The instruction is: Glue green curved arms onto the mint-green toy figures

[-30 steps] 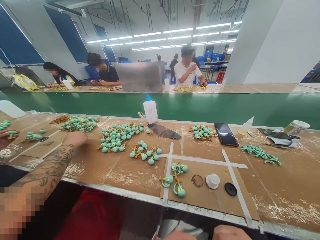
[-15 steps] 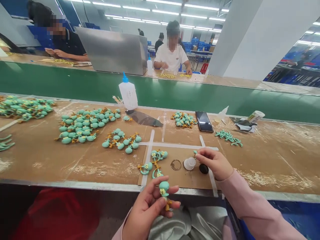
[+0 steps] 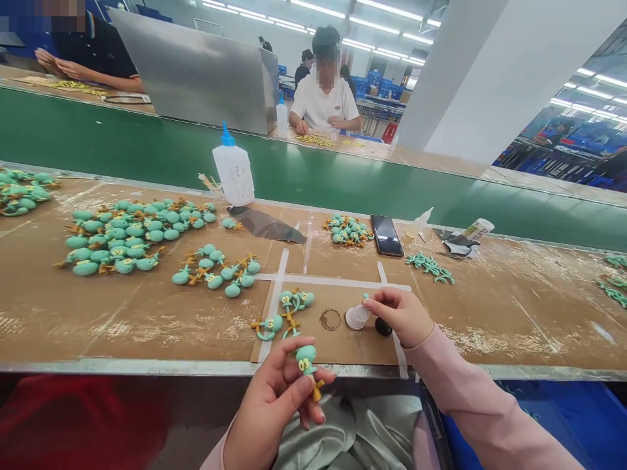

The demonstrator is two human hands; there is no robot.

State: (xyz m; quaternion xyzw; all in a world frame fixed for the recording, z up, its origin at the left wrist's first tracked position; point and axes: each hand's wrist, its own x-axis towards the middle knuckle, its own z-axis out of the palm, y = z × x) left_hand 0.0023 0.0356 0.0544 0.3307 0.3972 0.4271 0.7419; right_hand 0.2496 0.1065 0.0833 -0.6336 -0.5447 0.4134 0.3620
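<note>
The left hand [image 3: 284, 395] gripped a green-headed figurine [image 3: 307, 356]. At its two o'clock, the right hand [image 3: 401, 316] pinched a small green piece [image 3: 366, 296] near a white container [image 3: 356, 318]. Curved green pieces [image 3: 430, 267] lay at the right hand's one o'clock, a phone [image 3: 386, 235] at twelve.

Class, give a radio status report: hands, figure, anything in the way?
Left hand: gripping figure. Right hand: pinching small green piece by white cup. Possibly in the way: black lid, close beside right hand.
</note>
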